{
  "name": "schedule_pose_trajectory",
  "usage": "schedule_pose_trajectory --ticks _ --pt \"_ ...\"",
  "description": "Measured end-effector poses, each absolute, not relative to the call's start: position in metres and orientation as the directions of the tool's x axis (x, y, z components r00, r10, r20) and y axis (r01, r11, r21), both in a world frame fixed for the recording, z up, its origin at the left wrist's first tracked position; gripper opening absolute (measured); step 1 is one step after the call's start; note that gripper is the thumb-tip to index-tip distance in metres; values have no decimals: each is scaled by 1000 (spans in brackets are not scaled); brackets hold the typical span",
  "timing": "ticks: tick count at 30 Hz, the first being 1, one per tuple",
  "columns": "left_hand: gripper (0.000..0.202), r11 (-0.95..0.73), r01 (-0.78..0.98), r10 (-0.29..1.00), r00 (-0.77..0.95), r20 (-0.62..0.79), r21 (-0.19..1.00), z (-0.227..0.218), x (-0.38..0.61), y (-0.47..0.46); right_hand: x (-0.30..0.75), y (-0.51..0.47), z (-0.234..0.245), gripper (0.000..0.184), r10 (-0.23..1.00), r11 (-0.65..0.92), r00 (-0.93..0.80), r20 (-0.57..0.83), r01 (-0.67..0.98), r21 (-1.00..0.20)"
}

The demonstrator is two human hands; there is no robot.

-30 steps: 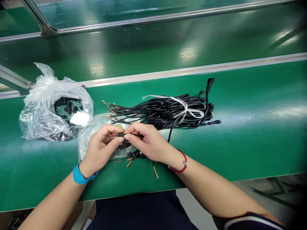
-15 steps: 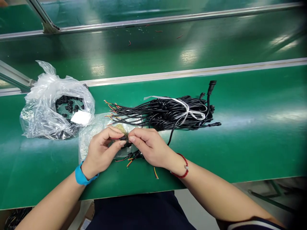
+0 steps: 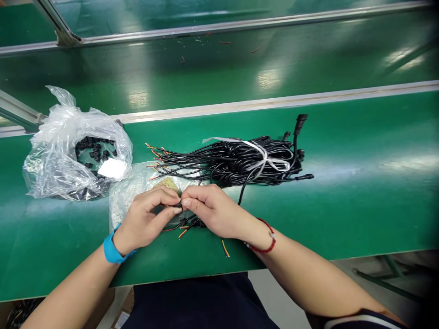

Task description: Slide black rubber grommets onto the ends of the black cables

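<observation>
My left hand [image 3: 146,219], with a blue band at its wrist, is closed in a pinch on a small black connector part [image 3: 178,205]. Against it, the thumb and forefinger of my right hand [image 3: 216,212] pinch the part's other end; the fingers cover most of it. Just below lie black cable ends [image 3: 195,222] with black fittings and bare coloured wires. One more set of yellow and red wire ends [image 3: 225,248] sticks out under my right hand. Behind my fingers is a flat clear bag [image 3: 121,194] with a yellowish patch [image 3: 168,183].
A tied bundle of black cables [image 3: 254,160] lies beyond my hands, its stripped ends pointing left. To the left stands an open plastic bag [image 3: 55,155] of small black parts [image 3: 94,148] with a white label [image 3: 112,168]. A metal rail [image 3: 219,106] borders the green bench [image 3: 343,205].
My fingertips have closed in further around the black part, so less of it shows. Both hands stay together in nearly the same place; the view has shifted slightly.
</observation>
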State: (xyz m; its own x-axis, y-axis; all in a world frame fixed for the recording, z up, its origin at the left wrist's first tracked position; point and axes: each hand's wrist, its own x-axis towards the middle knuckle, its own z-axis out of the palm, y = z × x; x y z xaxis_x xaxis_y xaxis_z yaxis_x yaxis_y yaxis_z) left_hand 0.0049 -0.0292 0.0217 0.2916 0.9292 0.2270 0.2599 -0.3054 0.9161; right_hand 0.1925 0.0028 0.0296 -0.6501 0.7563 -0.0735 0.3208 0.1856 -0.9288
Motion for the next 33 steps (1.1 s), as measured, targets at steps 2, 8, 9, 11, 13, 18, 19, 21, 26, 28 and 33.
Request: schedule_pose_trajectory --ticks 2,8,9,11,13,18,19,21,26,28,33 --pt "9 -297 336 931 308 193 894 23 5 -29 191 1 28 24 765 248 -641 -62 383 -890" --pt "5 -156 373 980 178 95 914 19 4 -27 186 2 28 23 790 327 -613 -10 436 -838" --pt "6 -162 372 981 157 110 914 19 3 -27 186 3 29 21 791 316 -612 -4 414 -854" --pt "8 -181 373 981 135 140 910 20 1 -26 188 5 30 16 801 289 -599 0 387 -876" --pt "8 -200 364 978 128 164 910 21 0 -26 189 5 30 17 815 283 -579 13 379 -881" --pt "6 -281 337 956 186 229 899 22 1 -27 190 5 24 24 796 301 -604 41 335 -893" --pt "5 -280 331 956 186 229 901 21 1 -27 190 5 24 24 788 295 -615 33 329 -897" --pt "5 -264 323 960 175 217 909 21 1 -26 190 5 23 25 768 291 -640 24 314 -904" --pt "5 -254 320 956 224 188 913 24 -1 -25 188 6 21 25 743 267 -670 9 284 -921" --pt "6 -247 329 953 253 167 912 24 0 -24 188 7 19 25 740 251 -673 -7 287 -924" --pt "5 -230 336 952 271 140 913 20 1 -24 188 9 18 26 750 262 -661 -22 328 -908"
